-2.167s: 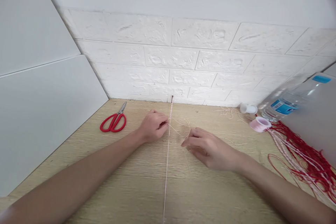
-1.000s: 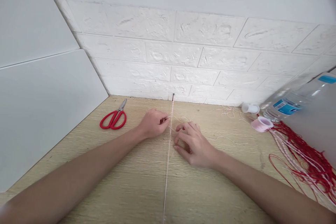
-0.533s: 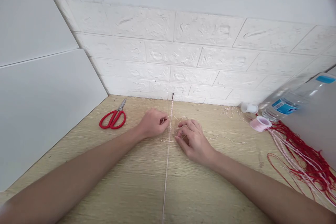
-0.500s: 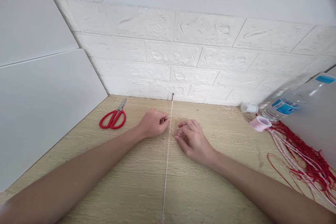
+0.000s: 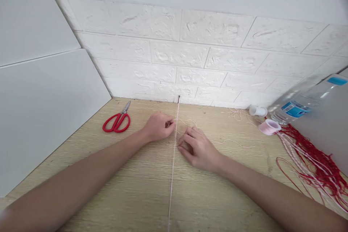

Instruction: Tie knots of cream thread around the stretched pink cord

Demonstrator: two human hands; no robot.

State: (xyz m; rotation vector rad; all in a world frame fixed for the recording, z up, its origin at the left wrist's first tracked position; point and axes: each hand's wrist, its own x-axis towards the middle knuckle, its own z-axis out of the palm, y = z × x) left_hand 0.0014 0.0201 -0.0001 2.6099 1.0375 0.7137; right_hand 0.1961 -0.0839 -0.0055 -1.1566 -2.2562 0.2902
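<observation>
One taut pale-pink cord (image 5: 172, 185) ran from twelve o'clock to six. At its nine, the left hand (image 5: 159, 127) pinched thin thread (image 5: 181, 120); at its three, the right hand (image 5: 199, 148) curled, thumb nearly meeting forefinger, grip unclear. Uneven tugging could tangle the thread's slack.

I have the cord (image 5: 172, 174) running over the table (image 5: 130, 195) from the foot of the wall (image 5: 190, 54), mid-frame, to the bottom edge, the left hand (image 5: 159, 127) just left of it, the right hand (image 5: 199, 149) just right. Scissors (image 5: 118, 120) lie left of centre; at right, two spools (image 5: 266, 127) and a bottle (image 5: 295, 109) sit behind heaped strands (image 5: 318, 159). Thread (image 5: 184, 121) runs between the hands, over or under the cord I can't tell.
</observation>
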